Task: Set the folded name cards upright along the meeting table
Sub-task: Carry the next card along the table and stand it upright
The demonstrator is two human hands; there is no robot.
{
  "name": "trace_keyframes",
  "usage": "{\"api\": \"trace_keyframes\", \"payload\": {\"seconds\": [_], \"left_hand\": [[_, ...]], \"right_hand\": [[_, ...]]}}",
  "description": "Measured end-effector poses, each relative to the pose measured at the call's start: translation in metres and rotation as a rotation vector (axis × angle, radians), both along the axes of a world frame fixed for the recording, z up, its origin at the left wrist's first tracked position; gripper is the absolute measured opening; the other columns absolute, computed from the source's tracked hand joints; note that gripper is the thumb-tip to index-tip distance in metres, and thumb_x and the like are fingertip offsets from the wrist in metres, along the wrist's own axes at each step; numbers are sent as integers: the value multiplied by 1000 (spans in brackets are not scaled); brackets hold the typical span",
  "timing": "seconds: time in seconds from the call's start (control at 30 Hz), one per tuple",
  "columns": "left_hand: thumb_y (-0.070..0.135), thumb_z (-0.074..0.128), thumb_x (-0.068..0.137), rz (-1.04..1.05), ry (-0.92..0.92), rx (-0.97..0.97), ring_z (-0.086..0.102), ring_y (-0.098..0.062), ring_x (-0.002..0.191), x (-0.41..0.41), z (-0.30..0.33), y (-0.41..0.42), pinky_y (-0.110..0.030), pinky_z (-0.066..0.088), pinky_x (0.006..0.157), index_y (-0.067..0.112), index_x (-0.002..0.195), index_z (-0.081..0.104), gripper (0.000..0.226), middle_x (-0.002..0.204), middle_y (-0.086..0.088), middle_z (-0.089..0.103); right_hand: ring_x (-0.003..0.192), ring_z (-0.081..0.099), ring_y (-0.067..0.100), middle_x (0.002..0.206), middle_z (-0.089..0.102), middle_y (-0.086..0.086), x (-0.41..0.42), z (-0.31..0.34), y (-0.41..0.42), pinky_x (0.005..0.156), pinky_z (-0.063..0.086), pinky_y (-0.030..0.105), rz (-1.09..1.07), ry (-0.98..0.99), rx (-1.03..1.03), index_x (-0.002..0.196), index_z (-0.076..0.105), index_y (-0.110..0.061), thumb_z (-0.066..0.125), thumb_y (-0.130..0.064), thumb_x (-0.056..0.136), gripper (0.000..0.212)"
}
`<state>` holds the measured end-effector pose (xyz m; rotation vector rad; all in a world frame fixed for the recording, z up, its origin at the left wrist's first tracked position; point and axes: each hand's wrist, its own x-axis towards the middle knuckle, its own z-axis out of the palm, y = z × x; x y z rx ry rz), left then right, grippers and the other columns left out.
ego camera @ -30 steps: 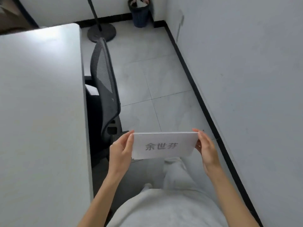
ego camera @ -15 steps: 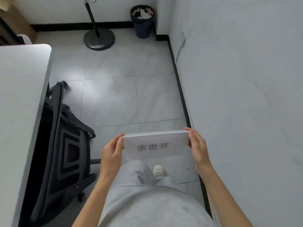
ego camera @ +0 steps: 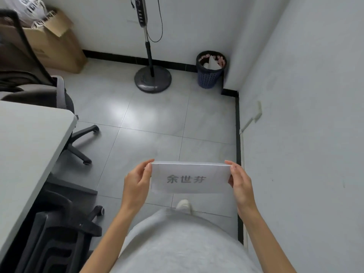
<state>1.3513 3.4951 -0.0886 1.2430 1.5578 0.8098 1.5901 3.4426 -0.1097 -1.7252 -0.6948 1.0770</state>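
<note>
Head view: the left hand (ego camera: 136, 181) and the right hand (ego camera: 240, 181) each pinch one short end of the stack of folded name cards (ego camera: 190, 178), fingers curled over the edges, so both grips are closed on paper and nothing else. The stack hangs in the air in front of the person's waist, above the tiled floor (ego camera: 153, 123), well apart from the tabletop (ego camera: 29, 146), which fills the lower left of the view. The top card faces the camera with its printed characters upright and readable.

The step in hand looks like carrying the cards to the next seat, and none stands on the visible part of the tabletop. To do it well, I judge the stack should stay level and lightly pinched (paper creases easily), turn left toward the corner by the office chair (ego camera: 59, 229), then one card be peeled off, its fold spread into a tent, and set with both lower edges flat.
</note>
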Motion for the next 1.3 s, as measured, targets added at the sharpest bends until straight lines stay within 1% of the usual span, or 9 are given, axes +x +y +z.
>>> {"api": "trace_keyframes", "payload": {"seconds": [0.3, 0.37, 0.53, 0.67, 0.73, 0.8, 0.93, 1.13, 1.3], "left_hand": [[41, 40, 81, 217, 41, 26, 66, -24, 91, 26, 14, 196, -41, 50, 84, 23, 106, 63, 38, 86, 8, 68], [42, 39, 81, 327, 36, 30, 65, -21, 93, 22, 8, 230, -39, 50, 85, 23, 107, 62, 39, 90, 13, 67], [40, 40, 80, 731, -6, 18, 64, -18, 98, 3, 10, 290, -44, 50, 92, 25, 104, 62, 37, 97, 12, 66], [38, 40, 79, 1045, -19, 40, 63, -10, 96, -24, 21, 310, -37, 50, 91, 29, 99, 62, 30, 97, 15, 65], [40, 42, 79, 1183, -5, 62, 62, -10, 97, -42, 23, 313, -35, 49, 90, 28, 101, 62, 32, 98, 15, 65], [39, 45, 82, 1342, 12, 83, 61, -9, 95, -65, 23, 311, -31, 47, 87, 29, 101, 61, 27, 98, 14, 65], [18, 47, 92, 1532, 77, 85, 56, -14, 86, -106, 20, 310, -22, 42, 77, 15, 107, 62, 22, 94, 0, 64], [20, 45, 93, 1756, 46, 89, 61, -18, 98, -189, 15, 303, -38, 47, 93, 17, 109, 60, 22, 96, 9, 64], [21, 44, 93, 1931, 56, 74, 60, -22, 108, -242, 22, 307, -34, 46, 95, 11, 114, 58, 27, 109, 2, 61]], "right_hand": [[101, 57, 22, 107, 62, 3, 30, 9, 249, 85, 49, 33, 218, -1, 17, 106, 61, -23, 36, -28, 96, 27], [95, 56, 17, 104, 61, 1, 23, 9, 309, 75, 47, 22, 324, -20, 26, 107, 60, -21, 36, -27, 96, 27], [86, 55, 7, 96, 61, -6, -24, 20, 452, 75, 43, 21, 695, -58, 82, 101, 61, -20, 39, -22, 95, 23], [81, 55, -6, 94, 61, -12, -95, 34, 534, 70, 43, 7, 1033, -49, 100, 103, 61, -21, 39, -23, 95, 23], [83, 54, -7, 94, 60, -12, -141, 36, 562, 76, 42, 11, 1189, -43, 118, 103, 61, -21, 39, -23, 95, 23], [91, 55, 6, 96, 60, -11, -194, 37, 578, 83, 42, 22, 1347, -39, 114, 105, 61, -21, 39, -24, 95, 24], [97, 56, 15, 96, 61, -13, -279, 40, 590, 89, 43, 32, 1487, -10, 176, 101, 62, -23, 40, -25, 95, 23], [100, 54, 14, 105, 62, -7, -424, 45, 591, 87, 41, 28, 1695, 7, 229, 109, 62, -23, 39, -33, 89, 31], [104, 50, 9, 108, 60, -8, -524, 48, 588, 87, 36, 25, 1871, -6, 249, 111, 61, -21, 39, -29, 92, 30]]}}
